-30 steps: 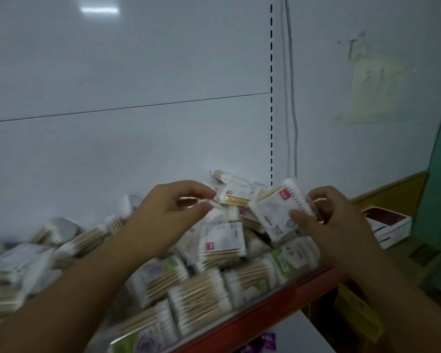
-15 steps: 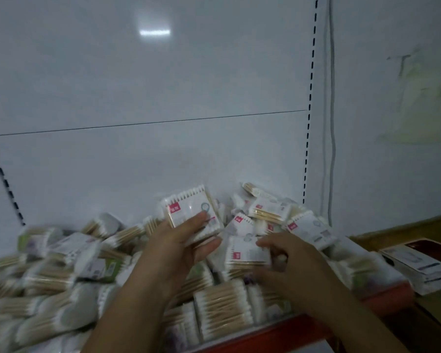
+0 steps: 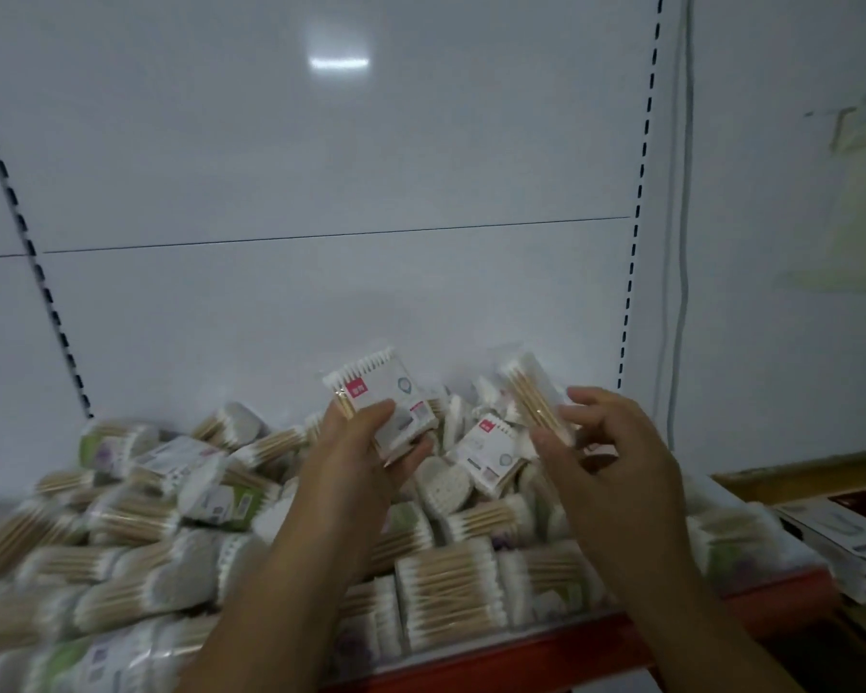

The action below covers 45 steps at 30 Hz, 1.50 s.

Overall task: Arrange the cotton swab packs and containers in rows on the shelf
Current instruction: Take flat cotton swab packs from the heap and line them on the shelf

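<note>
I am looking down at both hands, which are hovering over the pile (image 3: 446, 587) of cotton swab packs covering the shelf (image 3: 621, 637). The left hand (image 3: 361, 462) is gripping a flat pack (image 3: 386, 392) with a red label. Its thumb is pressing across the pack's front near the lower edge, and its fingers are curling up behind, with the tips showing under the pack's right corner. That pack is tilting, with its row of white tips running along the top edge. It is being held clear above the pile, in front of the white back panel (image 3: 321, 192).

The right hand (image 3: 616, 472) is pinching a second pack (image 3: 528, 392), which is turned edge-on to me and showing its wooden sticks and white ends. The thumb is sitting against its lower end and the other fingers are curling loosely beside and above it. This pack is also being held off the pile, near the first one but not touching it.

Between the 2 hands, a third pack (image 3: 491, 450) with a red label is lying slanted on the heap, with a round tub (image 3: 443, 487) just beside it. The left part of the pile is blurring too much for me to tell packs apart. Past the shelf's right end a box (image 3: 841, 537) is sitting lower down
</note>
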### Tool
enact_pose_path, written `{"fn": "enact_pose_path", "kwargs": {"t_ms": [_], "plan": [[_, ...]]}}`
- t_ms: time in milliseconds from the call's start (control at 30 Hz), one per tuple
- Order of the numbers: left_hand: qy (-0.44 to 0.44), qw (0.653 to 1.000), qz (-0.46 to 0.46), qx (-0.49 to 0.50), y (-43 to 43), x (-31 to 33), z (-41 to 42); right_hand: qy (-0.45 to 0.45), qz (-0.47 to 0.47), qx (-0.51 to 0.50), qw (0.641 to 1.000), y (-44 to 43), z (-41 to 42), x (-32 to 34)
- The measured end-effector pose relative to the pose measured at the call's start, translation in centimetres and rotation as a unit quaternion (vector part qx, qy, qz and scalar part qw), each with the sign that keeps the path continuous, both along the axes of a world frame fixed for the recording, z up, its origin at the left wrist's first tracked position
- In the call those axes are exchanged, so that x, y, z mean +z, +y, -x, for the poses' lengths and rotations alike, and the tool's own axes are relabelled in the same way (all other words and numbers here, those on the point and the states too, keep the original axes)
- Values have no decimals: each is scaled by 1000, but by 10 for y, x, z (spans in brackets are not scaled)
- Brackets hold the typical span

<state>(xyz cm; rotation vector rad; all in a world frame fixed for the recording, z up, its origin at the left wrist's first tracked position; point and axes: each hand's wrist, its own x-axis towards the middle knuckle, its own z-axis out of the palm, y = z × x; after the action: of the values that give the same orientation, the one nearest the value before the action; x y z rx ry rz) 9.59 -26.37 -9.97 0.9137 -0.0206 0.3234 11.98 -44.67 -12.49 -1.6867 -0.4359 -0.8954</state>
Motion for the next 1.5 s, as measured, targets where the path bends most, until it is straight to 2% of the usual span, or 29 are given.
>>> {"fn": "enact_pose_path", "kwargs": {"t_ms": [100, 167, 233, 300, 367, 433, 500, 600, 700, 800, 867, 900, 967, 1067, 1233, 1367, 1500], "plan": [[10, 993, -56, -104, -23, -6, -1, -9, 113, 34, 993, 25, 8, 8], [5, 994, -37, -103, -25, -9, -4, -38, 190, 94, 977, 32, 14, 9], [31, 997, -16, -63, -14, -10, -8, -52, 206, 138, 967, 18, 12, 13], [34, 999, -15, -37, 2, -10, -10, -41, 162, 82, 982, -14, -3, 17], [33, 998, -33, -46, 9, -9, -10, 52, 142, -53, 987, -51, -26, 21], [40, 996, -53, -65, 8, -9, -10, 183, 220, -148, 947, -76, -47, 13], [54, 993, -66, -82, 1, -10, -11, 241, 313, -151, 906, -79, -57, -1], [61, 988, -78, -115, -11, -12, -14, 218, 317, -158, 910, -70, -57, -14], [58, 986, -96, -124, -16, -13, -14, 175, 218, -155, 948, -71, -49, -7], [35, 984, -116, -129, -14, -12, -7, 157, 10, -69, 985, -77, -29, 7], [26, 981, -138, -133, -12, -7, 1, 119, -109, 56, 985, -64, -8, 21], [28, 979, -148, -138, -10, -4, 4, 100, -127, 117, 980, -52, 0, 26], [26, 973, -166, -158, -4, 2, 10, 94, -95, 204, 970, -18, 11, 30], [-3, 962, -209, -173, 19, 6, 22, 119, -66, 258, 956, 28, 14, 30], [-1, 966, -258, -30, 80, 14, 71, 143, -55, 351, 924, 105, 38, 34], [6, 962, -262, 83, 149, 17, 130, 147, -50, 443, 883, 186, 83, 37], [-17, 960, -265, 87, 237, 11, 215, 142, -3, 498, 856, 294, 147, 33]]}}
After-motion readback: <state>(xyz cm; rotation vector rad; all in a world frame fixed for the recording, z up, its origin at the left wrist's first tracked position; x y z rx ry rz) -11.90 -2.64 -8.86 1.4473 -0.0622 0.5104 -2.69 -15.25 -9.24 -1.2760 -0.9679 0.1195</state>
